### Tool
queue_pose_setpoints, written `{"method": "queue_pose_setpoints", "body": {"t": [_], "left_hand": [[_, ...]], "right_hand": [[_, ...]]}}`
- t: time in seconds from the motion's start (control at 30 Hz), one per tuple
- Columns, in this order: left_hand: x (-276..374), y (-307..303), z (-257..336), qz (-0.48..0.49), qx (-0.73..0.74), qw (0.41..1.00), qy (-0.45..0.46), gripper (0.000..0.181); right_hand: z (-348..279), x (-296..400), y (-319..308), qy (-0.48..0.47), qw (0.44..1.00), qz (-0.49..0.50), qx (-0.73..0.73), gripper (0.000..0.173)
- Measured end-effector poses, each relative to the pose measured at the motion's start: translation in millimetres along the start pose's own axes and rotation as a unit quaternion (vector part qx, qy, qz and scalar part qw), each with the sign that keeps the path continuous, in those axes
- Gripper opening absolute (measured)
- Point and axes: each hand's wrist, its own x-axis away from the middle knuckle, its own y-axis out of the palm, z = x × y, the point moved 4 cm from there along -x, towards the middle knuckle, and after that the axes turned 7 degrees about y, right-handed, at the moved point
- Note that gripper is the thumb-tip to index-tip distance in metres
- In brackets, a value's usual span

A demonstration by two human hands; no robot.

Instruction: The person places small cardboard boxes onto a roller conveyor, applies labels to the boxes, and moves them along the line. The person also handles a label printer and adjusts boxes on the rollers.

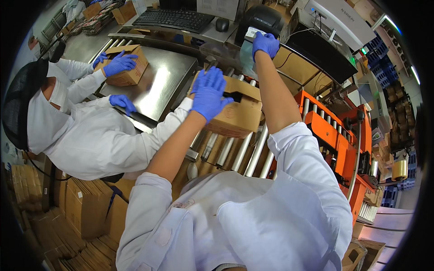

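My left hand (211, 96), in a blue glove, lies flat with fingers extended over the near left part of a cardboard box (234, 117). It holds nothing. A dark handle opening shows in the box top, beside my fingers. Partly behind my hand is a co-worker's blue-gloved hand (198, 83). Up at the black label printer (262, 20), my right hand (266, 44) is closed at the edge of a white printed label (252, 33), its fingertips mostly hidden. Translucent backing strip (248, 56) hangs below the label.
Metal rollers (242, 152) carry the box. An orange roller machine (327, 130) stands right. Two co-workers work on the left, one with hands on another cardboard box (127, 76) on a steel table (169, 74). Keyboard (173, 21) and mouse (222, 24) sit on the shelf.
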Motion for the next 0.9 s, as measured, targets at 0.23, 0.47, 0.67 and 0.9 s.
{"method": "queue_pose_setpoints", "body": {"t": [0.23,0.47,0.67,0.9], "left_hand": [[-11.1,33.9,87.4,-0.096,-0.026,0.993,0.063,0.076],[-11.6,42.8,124.8,-0.042,0.070,0.995,0.065,0.071],[-14.3,40.9,129.3,-0.022,0.079,0.995,0.059,0.067],[-17.4,54.0,99.9,-0.114,0.131,0.982,0.078,0.057]], "right_hand": [[10.8,-2.2,8.5,0.126,0.976,-0.071,-0.162,0.030],[3.4,14.1,2.3,0.058,0.996,0.035,-0.062,0.020],[-4.9,14.6,-7.2,-0.186,0.971,0.145,0.039,0.019],[-36.9,15.3,-53.2,-0.452,0.887,0.083,0.045,0.024]]}}
